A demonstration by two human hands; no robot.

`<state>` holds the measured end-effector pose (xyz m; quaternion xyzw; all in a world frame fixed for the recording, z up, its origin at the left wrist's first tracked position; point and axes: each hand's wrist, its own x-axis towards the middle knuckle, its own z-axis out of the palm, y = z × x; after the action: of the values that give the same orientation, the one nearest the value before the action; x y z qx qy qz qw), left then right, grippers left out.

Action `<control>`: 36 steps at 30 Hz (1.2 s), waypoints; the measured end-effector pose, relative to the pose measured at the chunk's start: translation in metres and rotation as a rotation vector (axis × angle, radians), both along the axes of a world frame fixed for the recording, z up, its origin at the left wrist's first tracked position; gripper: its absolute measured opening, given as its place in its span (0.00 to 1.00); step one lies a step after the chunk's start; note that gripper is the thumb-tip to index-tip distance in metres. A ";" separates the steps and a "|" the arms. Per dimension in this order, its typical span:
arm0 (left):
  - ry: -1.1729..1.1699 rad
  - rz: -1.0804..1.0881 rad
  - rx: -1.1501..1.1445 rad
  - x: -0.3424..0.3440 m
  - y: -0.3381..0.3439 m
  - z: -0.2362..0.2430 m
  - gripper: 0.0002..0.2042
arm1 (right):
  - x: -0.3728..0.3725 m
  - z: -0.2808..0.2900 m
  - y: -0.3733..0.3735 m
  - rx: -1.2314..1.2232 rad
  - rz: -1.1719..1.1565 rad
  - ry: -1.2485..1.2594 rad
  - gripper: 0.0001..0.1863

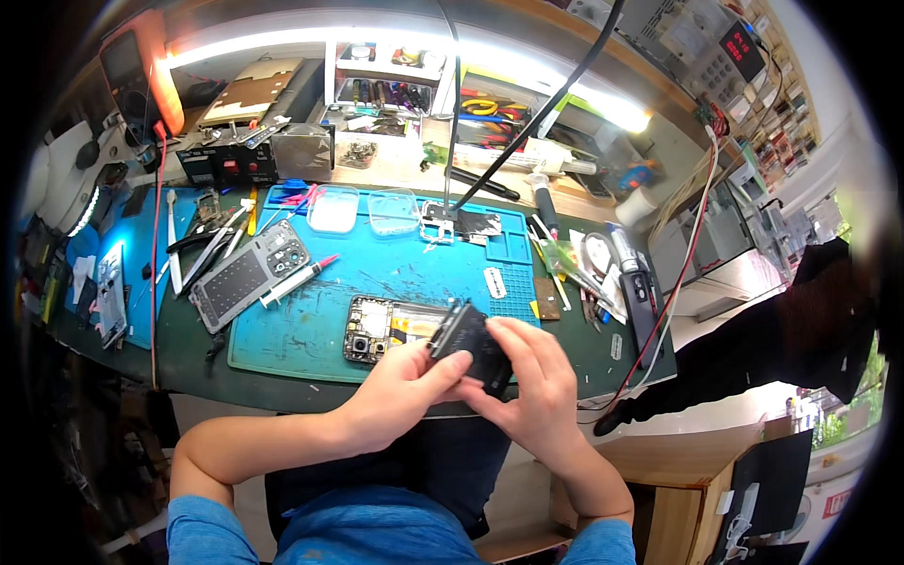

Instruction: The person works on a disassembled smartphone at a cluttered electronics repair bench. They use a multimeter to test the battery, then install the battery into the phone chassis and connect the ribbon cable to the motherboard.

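Note:
Both hands grip a dark, flat phone part (474, 347), tilted above the front edge of the blue work mat (301, 330). My left hand (405, 381) is closed on its left side with the thumb on top. From the right, my right hand (529, 381) closes on its other edge. Whether the part is a screen or a cover, I cannot tell. Just left of it on the mat lies an opened phone (371, 331) with its circuit board, camera and yellow flex cable showing. The held part and my left hand hide some of that phone.
A grey phone frame (247, 280), a syringe (297, 281) and tweezers lie at left. Clear plastic trays (333, 209) stand at the mat's back. Small tools and a black handheld device (640, 306) lie at right. Cables hang across the bench. A person (772, 320) stands at right.

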<state>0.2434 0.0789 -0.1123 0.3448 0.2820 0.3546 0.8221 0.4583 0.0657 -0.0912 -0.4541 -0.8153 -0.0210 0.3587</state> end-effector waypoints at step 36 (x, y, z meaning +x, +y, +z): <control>0.077 -0.283 -0.018 -0.110 -0.076 -0.040 0.18 | -0.035 0.014 0.048 -0.296 0.452 -0.361 0.30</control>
<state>0.1337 0.0026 -0.1522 0.3870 0.2649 0.2192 0.8556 0.4235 0.1137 -0.0770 -0.2979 -0.9401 0.0980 0.1341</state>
